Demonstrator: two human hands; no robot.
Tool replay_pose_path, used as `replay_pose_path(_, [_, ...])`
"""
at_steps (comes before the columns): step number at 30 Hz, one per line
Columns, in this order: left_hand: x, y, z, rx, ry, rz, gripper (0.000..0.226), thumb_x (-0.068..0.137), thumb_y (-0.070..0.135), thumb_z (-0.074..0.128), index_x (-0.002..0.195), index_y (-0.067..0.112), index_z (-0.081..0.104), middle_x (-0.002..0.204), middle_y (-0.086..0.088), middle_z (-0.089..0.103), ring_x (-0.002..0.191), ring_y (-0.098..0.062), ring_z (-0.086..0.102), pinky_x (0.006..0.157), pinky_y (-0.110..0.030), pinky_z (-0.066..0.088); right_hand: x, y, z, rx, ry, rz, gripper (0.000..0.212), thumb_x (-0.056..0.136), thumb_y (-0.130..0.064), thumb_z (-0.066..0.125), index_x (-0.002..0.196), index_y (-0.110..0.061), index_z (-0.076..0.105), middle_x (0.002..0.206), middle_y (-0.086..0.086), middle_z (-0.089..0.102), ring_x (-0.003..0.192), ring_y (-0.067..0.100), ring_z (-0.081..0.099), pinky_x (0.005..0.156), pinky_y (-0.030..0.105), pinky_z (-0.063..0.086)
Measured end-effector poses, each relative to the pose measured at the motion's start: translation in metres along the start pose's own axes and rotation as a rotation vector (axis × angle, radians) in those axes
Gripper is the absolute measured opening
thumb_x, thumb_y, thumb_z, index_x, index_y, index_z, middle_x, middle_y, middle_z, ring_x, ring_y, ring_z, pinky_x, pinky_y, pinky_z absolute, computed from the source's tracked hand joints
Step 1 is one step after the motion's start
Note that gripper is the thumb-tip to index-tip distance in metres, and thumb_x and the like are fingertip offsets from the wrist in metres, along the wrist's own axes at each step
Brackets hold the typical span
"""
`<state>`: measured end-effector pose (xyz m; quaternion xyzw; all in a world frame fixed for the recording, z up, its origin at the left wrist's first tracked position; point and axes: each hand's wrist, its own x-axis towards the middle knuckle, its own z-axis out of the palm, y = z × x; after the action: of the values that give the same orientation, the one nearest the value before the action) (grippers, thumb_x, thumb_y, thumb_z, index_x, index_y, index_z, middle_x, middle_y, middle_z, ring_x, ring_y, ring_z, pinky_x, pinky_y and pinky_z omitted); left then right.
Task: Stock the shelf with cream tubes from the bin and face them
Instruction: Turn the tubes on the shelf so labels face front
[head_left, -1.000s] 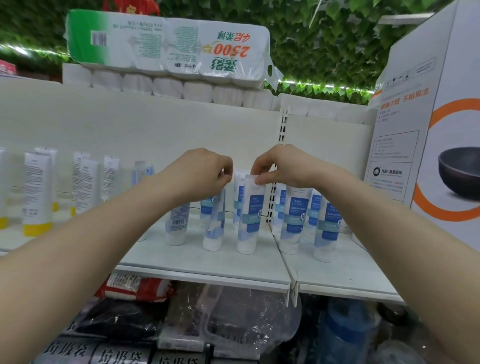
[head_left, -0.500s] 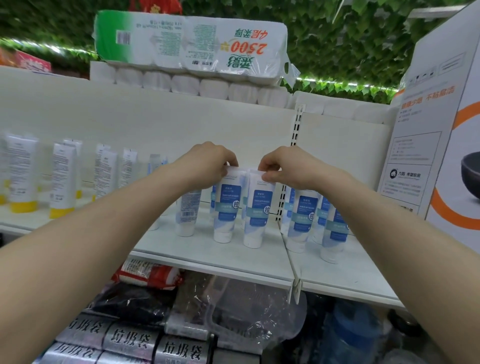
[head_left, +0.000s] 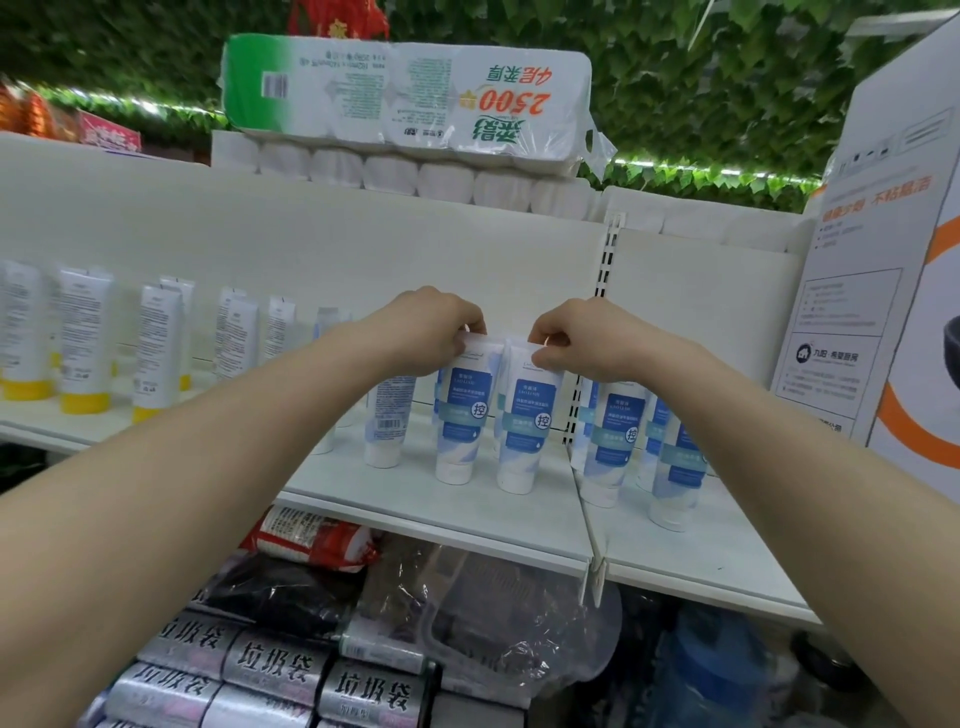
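Hands, left (head_left: 431, 332) and right (head_left: 576, 338), pinching flat crimps of glossy blue-labelled tubes (head_left: 460, 421)

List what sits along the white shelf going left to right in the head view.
Yellow-capped tubes → back-facing tube → tube under the left hand → tube under the right hand → shelf divider → more blue tubes → cookware box.

A white metal shelf (head_left: 467, 512) is carrying cream tubes standing cap-down. Two blue-labelled tubes (head_left: 462, 431) are standing side by side near its middle, one more (head_left: 387, 423) is showing its back just left, and others (head_left: 610, 447) are crowding the right section. Yellow-capped tubes (head_left: 85, 343) are lining the far left
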<state>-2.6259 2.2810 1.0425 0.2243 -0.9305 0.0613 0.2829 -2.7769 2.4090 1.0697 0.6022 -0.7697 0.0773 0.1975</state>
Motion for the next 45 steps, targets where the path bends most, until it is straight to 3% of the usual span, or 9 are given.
replay_pose_path(4, [-0.005,-0.014,-0.013,-0.006,0.143,0.022,0.033,0.095,0.013,0.05,0.124,0.025,0.06,0.118,0.005,0.064,0.109,-0.017,0.052,0.082,-0.023,0.035,0.004,-0.002,-0.002,0.006,0.051,-0.024,0.024,0.095,-0.029,0.052,0.113,-0.024,0.066,0.108,-0.002,0.067,0.098,0.018,0.059,0.086,0.032,0.048])
replay_pose_path(10, [-0.019,-0.067,-0.04,0.043,0.251,-0.014,0.03,0.095,0.014,0.05,0.119,0.026,0.065,0.116,0.003,0.065,0.109,-0.021,0.051,0.085,-0.03,0.037,0.028,-0.024,-0.004,0.024,0.154,-0.056,0.022,0.095,-0.024,0.053,0.111,-0.023,0.068,0.108,0.0,0.069,0.102,0.02,0.06,0.088,0.032,0.046])
replay_pose_path(23, [0.003,-0.182,-0.044,0.047,0.154,0.134,0.024,0.095,0.022,0.054,0.114,0.03,0.066,0.111,0.007,0.067,0.105,-0.017,0.054,0.082,-0.028,0.041,0.096,-0.098,0.004,-0.007,0.174,0.035,0.023,0.092,-0.016,0.055,0.105,-0.028,0.071,0.099,-0.001,0.068,0.097,0.017,0.055,0.089,0.033,0.045])
replay_pose_path(30, [0.027,-0.195,-0.03,0.032,0.005,0.147,0.027,0.095,0.019,0.053,0.114,0.035,0.064,0.106,0.008,0.066,0.097,-0.015,0.055,0.08,-0.027,0.041,0.127,-0.095,0.002,-0.024,0.022,0.018,0.032,0.09,-0.007,0.057,0.099,-0.034,0.072,0.098,-0.005,0.067,0.095,0.016,0.058,0.089,0.033,0.049])
replay_pose_path(34, [0.037,-0.192,-0.022,0.01,-0.11,0.129,0.024,0.096,0.027,0.05,0.113,0.037,0.064,0.108,0.007,0.066,0.1,-0.017,0.058,0.087,-0.029,0.044,0.143,-0.099,0.008,0.019,-0.084,-0.044,0.036,0.086,-0.004,0.062,0.101,-0.034,0.072,0.096,-0.008,0.067,0.094,0.011,0.058,0.084,0.024,0.045])
replay_pose_path(37, [0.044,-0.189,-0.015,-0.002,-0.18,0.141,0.024,0.097,0.035,0.046,0.109,0.034,0.066,0.104,0.01,0.067,0.099,-0.017,0.059,0.086,-0.03,0.045,0.154,-0.101,0.015,-0.002,-0.147,-0.076,0.033,0.084,-0.005,0.065,0.101,-0.032,0.073,0.095,-0.007,0.068,0.093,0.012,0.059,0.082,0.024,0.046])
replay_pose_path(42, [0.048,-0.186,-0.006,0.024,-0.167,0.123,0.03,0.096,0.045,0.045,0.096,0.026,0.068,0.095,0.005,0.068,0.086,-0.018,0.055,0.079,-0.031,0.044,0.161,-0.098,0.024,0.012,-0.172,-0.075,0.024,0.085,-0.01,0.07,0.098,-0.029,0.074,0.103,-0.006,0.069,0.096,0.011,0.059,0.082,0.023,0.045])
replay_pose_path(45, [0.048,-0.189,-0.006,0.023,-0.159,0.139,0.022,0.092,0.04,0.055,0.098,0.024,0.069,0.096,0.005,0.069,0.093,-0.017,0.059,0.081,-0.03,0.046,0.163,-0.097,0.026,0.058,-0.159,-0.068,0.015,0.084,-0.02,0.072,0.091,-0.033,0.074,0.106,-0.008,0.067,0.098,0.011,0.056,0.088,0.029,0.046])
